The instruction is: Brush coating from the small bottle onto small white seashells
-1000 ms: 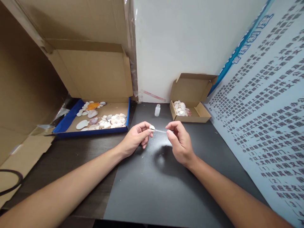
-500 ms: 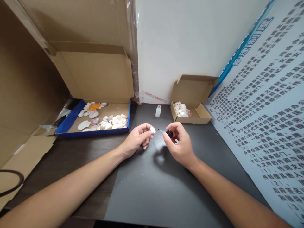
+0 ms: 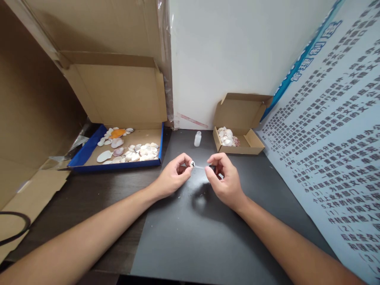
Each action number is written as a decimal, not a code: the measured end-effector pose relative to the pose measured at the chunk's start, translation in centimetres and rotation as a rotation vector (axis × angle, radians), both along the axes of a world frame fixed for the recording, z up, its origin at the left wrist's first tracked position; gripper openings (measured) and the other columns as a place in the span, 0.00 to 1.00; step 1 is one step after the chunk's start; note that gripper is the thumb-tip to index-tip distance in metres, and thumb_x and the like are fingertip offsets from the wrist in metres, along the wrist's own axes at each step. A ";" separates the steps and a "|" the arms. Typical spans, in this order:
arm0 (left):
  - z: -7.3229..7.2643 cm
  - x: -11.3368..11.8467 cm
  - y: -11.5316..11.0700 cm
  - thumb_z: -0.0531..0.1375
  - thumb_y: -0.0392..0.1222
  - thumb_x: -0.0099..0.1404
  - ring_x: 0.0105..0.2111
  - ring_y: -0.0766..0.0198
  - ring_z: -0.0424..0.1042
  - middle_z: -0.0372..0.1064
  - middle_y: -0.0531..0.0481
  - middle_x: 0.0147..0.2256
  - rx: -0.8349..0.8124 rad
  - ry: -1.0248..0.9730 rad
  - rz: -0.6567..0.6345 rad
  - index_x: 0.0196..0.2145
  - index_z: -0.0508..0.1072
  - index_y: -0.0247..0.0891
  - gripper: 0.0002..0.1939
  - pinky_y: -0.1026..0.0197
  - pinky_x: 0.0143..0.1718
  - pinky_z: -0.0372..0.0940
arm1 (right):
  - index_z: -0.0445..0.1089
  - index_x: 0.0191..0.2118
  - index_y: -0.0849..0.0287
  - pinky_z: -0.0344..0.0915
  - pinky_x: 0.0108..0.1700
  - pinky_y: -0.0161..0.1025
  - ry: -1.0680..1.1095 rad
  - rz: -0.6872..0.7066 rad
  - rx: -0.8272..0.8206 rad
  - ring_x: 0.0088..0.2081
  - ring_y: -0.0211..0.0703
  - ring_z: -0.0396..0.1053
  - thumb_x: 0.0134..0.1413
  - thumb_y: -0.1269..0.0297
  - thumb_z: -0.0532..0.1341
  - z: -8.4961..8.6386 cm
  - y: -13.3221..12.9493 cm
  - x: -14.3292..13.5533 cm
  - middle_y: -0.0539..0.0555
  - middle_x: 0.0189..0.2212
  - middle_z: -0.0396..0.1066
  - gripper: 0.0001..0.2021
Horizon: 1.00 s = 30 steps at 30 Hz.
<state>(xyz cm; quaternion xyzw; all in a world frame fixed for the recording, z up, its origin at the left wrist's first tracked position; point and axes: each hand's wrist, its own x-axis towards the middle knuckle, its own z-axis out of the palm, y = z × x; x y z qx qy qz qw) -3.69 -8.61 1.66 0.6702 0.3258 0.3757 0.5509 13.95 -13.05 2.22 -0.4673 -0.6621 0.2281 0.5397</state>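
Between the thumb and fingers of my left hand [image 3: 173, 174] is a small white seashell [image 3: 192, 163]. My right hand [image 3: 224, 178] pinches the black cap of a brush applicator [image 3: 211, 169], whose thin clear stem points left. The dark brush tip lies at the shell's face and appears to touch it. Behind my hands a small uncapped bottle [image 3: 197, 139] with whitish contents stands upright on the dark grey mat [image 3: 181, 237].
On the left an open blue-edged cardboard box [image 3: 115, 168] holds many white shells and an orange one [image 3: 118, 133]. At the back right, a smaller open cardboard box [image 3: 242, 150] has more shells [image 3: 227, 136]. A printed board [image 3: 335, 138] stands along the right side.
My left hand has turned the shell, and the brush tip, apart from it before, now meets its face. The right hand has tilted the black cap slightly and stayed nearly in place.
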 end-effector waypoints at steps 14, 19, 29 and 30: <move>0.0 0.0 0.0 0.58 0.43 0.65 0.23 0.73 0.53 0.55 0.58 0.29 0.002 0.003 -0.022 0.34 0.62 0.38 0.08 0.68 0.24 0.52 | 0.62 0.37 0.55 0.55 0.25 0.34 0.008 -0.072 -0.028 0.23 0.35 0.55 0.57 0.65 0.60 -0.1 0.4 0.2 0.44 0.24 0.58 0.05; 0.0 0.0 0.0 0.59 0.44 0.63 0.23 0.72 0.53 0.56 0.58 0.27 -0.035 0.009 -0.006 0.34 0.62 0.39 0.09 0.68 0.23 0.52 | 0.62 0.38 0.54 0.55 0.25 0.35 0.033 0.031 -0.077 0.23 0.35 0.55 0.62 0.63 0.56 -0.3 0.3 0.3 0.44 0.23 0.57 0.02; -0.1 0.0 0.2 0.58 0.45 0.64 0.26 0.70 0.53 0.56 0.57 0.28 0.023 0.022 0.002 0.32 0.62 0.38 0.10 0.67 0.28 0.53 | 0.62 0.40 0.54 0.55 0.26 0.34 0.028 0.036 -0.076 0.23 0.35 0.55 0.60 0.64 0.59 -0.4 0.4 0.2 0.43 0.23 0.56 0.05; -0.1 0.0 0.2 0.58 0.45 0.64 0.26 0.70 0.53 0.55 0.57 0.28 0.024 0.021 0.002 0.32 0.62 0.38 0.10 0.66 0.28 0.52 | 0.62 0.39 0.54 0.55 0.26 0.34 0.031 0.017 -0.074 0.23 0.35 0.55 0.59 0.64 0.60 -0.5 0.5 0.3 0.43 0.23 0.56 0.05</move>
